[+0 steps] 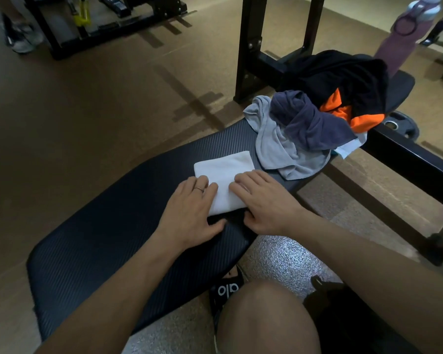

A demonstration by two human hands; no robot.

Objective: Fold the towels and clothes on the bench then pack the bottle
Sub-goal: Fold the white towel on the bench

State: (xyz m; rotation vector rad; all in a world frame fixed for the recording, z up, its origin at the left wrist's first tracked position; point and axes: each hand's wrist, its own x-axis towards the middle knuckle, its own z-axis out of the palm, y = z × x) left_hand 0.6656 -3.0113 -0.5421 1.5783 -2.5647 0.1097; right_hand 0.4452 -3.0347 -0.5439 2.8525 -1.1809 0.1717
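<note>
White "alo" lettering marks a black shoe (224, 290); both grips, fingers straight, press the folded white towel (224, 180).

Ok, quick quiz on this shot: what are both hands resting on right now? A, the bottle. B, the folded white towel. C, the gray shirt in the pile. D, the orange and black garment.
B: the left hand and the right hand both lie flat, fingers straight, on the folded white towel on the bench, apart from the unfolded pile.
</note>
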